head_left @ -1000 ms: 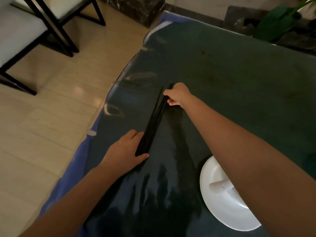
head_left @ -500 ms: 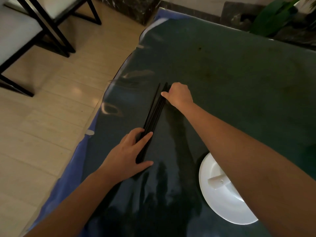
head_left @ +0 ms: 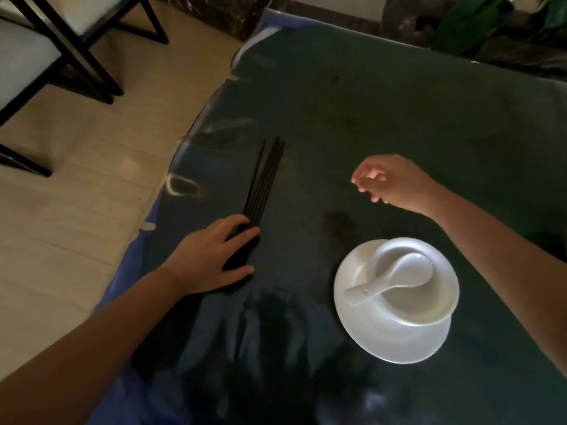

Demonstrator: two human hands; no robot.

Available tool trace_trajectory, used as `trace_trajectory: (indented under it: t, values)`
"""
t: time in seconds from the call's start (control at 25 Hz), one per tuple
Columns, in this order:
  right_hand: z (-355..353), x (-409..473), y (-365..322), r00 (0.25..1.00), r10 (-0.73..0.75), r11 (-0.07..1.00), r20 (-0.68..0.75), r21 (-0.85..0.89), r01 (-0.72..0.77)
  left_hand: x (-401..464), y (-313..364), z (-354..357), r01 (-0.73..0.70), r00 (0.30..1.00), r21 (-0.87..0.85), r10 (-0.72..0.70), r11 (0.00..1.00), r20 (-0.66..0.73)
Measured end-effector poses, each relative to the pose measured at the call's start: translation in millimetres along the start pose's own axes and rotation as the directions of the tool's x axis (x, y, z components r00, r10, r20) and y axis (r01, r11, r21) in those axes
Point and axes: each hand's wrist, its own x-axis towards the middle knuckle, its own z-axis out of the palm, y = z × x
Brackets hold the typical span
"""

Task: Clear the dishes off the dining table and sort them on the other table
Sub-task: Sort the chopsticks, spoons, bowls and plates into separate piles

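Several black chopsticks (head_left: pixel 264 176) lie in a bundle on the dark glass-topped table (head_left: pixel 383 118), near its left edge. My left hand (head_left: pixel 211 256) rests on their near ends, fingers spread flat over them. My right hand (head_left: pixel 388 179) hovers above the table to the right of the chopsticks, fingers loosely curled and holding nothing. A white plate (head_left: pixel 377 335) sits at the front right with a white bowl (head_left: pixel 411 302) on it, and a white spoon (head_left: pixel 389 280) lies in the bowl.
Tan tiled floor (head_left: pixel 76 194) runs along the table's left side. Black-framed chairs with white seats (head_left: pixel 36 50) stand at the far left. A green plant (head_left: pixel 478 19) and dark stone ledge sit behind the table's far edge.
My right hand has let go of the far ends of the chopsticks and moved right, uncovering the bowl and spoon. My left hand stays on the near ends.
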Motion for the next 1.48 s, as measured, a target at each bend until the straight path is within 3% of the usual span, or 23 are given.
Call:
trace_trajectory:
  t: [0.12, 0.2, 0.32, 0.36, 0.44, 0.8, 0.96, 1.04, 1.16, 1.28, 1.4, 1.48]
  values:
    - [-10, -50, 28, 0.999, 0.009, 0.997, 0.033, -0.082, -0.006, 23, 44, -14, 0.108, 0.979, -0.105, -0.125, 0.989, -0.163]
    - [-11, -80, 44, 1.000, -0.002, 0.992, -0.002, -0.127, 0.002, 40, 89, -20, 0.213, 0.951, -0.315, -0.270, 0.925, -0.149]
    - [-6, -115, 60, 0.995, -0.081, 0.977, -0.065, -0.202, 0.066, 58, 142, -19, 0.475, 0.856, -0.643, -0.485, 0.600, 0.179]
    - [-2, -122, 65, 0.988, -0.116, 0.964, -0.099, -0.252, 0.088, 61, 151, -16, 0.540, 0.821, -0.674, -0.489, 0.503, 0.294]
    - [7, -132, 74, 0.976, -0.153, 0.942, -0.154, -0.320, 0.097, 65, 160, -12, 0.616, 0.782, -0.659, -0.437, 0.432, 0.445]
    - [28, -133, 84, 0.981, -0.059, 0.994, -0.184, -0.102, 0.041, 59, 175, -19, 0.583, 0.806, -0.738, -0.355, 0.340, 0.474]
    - [22, -134, 76, 0.947, -0.042, 0.998, -0.318, -0.067, 0.022, 54, 176, -22, 0.541, 0.816, -0.805, -0.382, 0.242, 0.434]
    - [14, -135, 68, 0.923, 0.088, 0.995, -0.375, 0.077, -0.063, 52, 174, -25, 0.519, 0.814, -0.835, -0.402, 0.183, 0.418]
    - [-4, -124, 52, 0.925, 0.251, 0.922, -0.285, 0.361, -0.139, 54, 170, -30, 0.476, 0.802, -0.871, -0.467, 0.121, 0.373]
    - [-17, -87, 32, 0.944, 0.276, 0.864, -0.184, 0.477, -0.159, 60, 161, -34, 0.433, 0.750, -0.901, -0.558, 0.009, 0.355]
    - [-12, -35, 14, 0.958, 0.273, 0.837, -0.084, 0.511, -0.194, 68, 146, -26, 0.439, 0.640, -0.894, -0.665, -0.095, 0.385]
    - [2, 0, 4, 0.967, 0.246, 0.858, -0.061, 0.478, -0.188, 75, 132, -14, 0.472, 0.575, -0.874, -0.712, -0.113, 0.403]
